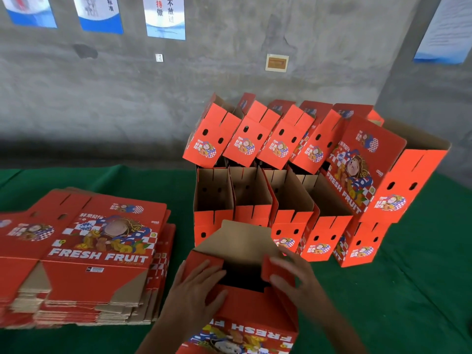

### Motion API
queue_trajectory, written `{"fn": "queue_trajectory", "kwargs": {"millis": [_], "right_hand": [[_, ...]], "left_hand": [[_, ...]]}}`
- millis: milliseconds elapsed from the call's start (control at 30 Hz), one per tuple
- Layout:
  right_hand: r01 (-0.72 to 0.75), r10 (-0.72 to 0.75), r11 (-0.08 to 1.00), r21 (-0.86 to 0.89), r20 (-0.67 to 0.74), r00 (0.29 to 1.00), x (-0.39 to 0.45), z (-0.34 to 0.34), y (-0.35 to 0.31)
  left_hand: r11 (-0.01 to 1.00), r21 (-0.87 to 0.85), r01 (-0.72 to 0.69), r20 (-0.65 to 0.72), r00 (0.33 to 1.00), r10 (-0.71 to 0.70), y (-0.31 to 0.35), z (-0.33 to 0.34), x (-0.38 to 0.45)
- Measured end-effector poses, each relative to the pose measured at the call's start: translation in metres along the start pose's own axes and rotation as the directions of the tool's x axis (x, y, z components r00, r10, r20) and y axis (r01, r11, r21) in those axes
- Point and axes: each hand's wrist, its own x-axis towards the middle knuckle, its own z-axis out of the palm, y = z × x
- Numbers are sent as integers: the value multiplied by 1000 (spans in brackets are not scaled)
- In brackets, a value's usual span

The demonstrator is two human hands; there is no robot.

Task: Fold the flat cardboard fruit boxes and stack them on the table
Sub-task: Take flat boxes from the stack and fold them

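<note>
While folding in the end flaps, working close to the body at the near edge of the green table (421,290), with the half-formed box (245,310) standing open end up, presumably so as to look straight down into the dark opening. Left hand (196,290) laid flat, fingers straight, pressing the left red flap (201,263) inward. Right hand (293,279) likewise spread rather than clenched, fingers lying over the smaller right flap (268,270) and pushing it toward the middle; hard to tell whether the thumb also pinches its edge. Brown far flap (237,241) standing up behind both hands, not yet turned down, probably kept for last to lock over the side flaps. Box thus lying between and under the two palms, its printed face turned toward the wearer. Flat stack (84,251) kept within easy reach at the left; finished boxes (281,200) ranked in two tiers just beyond, near enough to receive this one.
</note>
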Motion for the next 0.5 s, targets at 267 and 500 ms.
{"fn": "queue_trajectory", "kwargs": {"millis": [267, 500], "right_hand": [[-55, 53, 998, -12, -114, 992, -10, 24, -7], [-46, 34, 984, -170, -74, 997, -4, 31, 1]], "left_hand": [[983, -184, 17, -322, 944, -77, 6, 7, -6], [966, -254, -48, -450, 890, -74, 4, 15, -7]]}}
